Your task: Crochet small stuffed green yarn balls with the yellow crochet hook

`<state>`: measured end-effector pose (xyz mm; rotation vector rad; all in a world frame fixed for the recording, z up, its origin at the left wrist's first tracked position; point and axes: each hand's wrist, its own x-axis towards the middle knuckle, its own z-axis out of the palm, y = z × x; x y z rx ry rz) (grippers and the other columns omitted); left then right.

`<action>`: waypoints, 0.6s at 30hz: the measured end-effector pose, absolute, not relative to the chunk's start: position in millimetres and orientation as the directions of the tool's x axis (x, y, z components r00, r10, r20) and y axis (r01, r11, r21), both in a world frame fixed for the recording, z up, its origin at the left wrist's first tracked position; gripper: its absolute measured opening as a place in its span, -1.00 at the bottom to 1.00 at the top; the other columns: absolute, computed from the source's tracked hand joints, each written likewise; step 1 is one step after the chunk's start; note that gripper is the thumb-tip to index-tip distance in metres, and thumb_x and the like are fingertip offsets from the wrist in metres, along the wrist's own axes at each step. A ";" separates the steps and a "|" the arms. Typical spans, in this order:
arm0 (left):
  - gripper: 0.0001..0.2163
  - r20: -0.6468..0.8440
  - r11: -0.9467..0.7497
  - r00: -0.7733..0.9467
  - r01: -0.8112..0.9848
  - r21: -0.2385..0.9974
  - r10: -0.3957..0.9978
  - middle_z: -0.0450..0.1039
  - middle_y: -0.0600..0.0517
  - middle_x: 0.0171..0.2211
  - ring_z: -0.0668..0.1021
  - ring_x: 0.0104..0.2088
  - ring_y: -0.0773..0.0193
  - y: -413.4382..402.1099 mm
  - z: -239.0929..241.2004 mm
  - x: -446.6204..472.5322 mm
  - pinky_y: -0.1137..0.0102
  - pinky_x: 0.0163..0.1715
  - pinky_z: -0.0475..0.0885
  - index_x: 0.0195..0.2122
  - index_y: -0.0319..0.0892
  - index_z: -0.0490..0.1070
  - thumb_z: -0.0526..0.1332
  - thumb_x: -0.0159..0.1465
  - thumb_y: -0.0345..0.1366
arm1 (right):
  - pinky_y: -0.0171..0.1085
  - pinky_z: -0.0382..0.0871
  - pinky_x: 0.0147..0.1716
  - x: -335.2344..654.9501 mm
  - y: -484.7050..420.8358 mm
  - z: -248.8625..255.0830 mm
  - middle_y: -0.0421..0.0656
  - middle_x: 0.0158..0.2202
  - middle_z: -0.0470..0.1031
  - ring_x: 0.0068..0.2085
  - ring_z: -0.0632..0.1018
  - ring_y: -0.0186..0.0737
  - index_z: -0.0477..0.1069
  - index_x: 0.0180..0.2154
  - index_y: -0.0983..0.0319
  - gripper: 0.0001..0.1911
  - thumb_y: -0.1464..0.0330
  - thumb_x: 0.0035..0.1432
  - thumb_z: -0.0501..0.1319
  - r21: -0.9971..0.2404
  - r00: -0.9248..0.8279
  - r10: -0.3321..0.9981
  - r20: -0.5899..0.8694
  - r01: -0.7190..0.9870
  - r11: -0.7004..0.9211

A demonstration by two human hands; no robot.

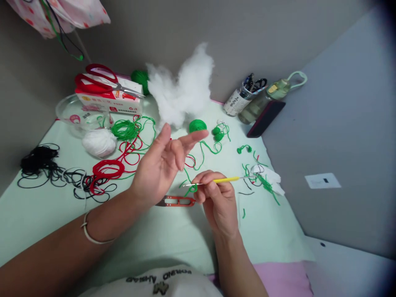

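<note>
My right hand [218,198] is closed on a crochet hook [225,180] with a yellow grip, its metal tip pointing left. A small loop of green yarn [193,188] shows at the fingertips of that hand, by the hook's shaft. My left hand [162,165] is raised beside it, palm turned toward the right, thumb and index finger stretched out and other fingers partly curled. Nothing shows in its grasp. Green strands pass behind it; whether they touch it I cannot tell. Orange thread snips [179,201] lie on the table below the hands.
White stuffing [182,88] and a green yarn ball [197,125] are behind my hands. Left are black yarn [40,161], red yarn [108,170], white yarn [99,142] and red scissors [102,80] on a box. Right stand a pen cup [236,102], bottle [258,105] and phone [266,119].
</note>
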<state>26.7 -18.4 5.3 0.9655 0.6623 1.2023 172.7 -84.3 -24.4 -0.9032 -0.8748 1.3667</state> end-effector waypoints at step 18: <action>-0.69 -0.235 0.387 0.489 -0.237 0.891 0.840 0.48 0.12 -0.36 0.53 -0.38 0.38 -44.1 -18.1 6.7 0.46 -0.33 0.46 0.01 -0.03 0.61 0.42 0.22 -0.25 | -0.38 0.32 -0.50 174.5 -79.5 -32.5 -0.21 -0.25 0.59 -0.51 0.44 -0.48 0.61 -0.24 0.13 -0.88 0.32 0.32 0.27 -0.932 0.103 0.991 0.087 -0.343 0.118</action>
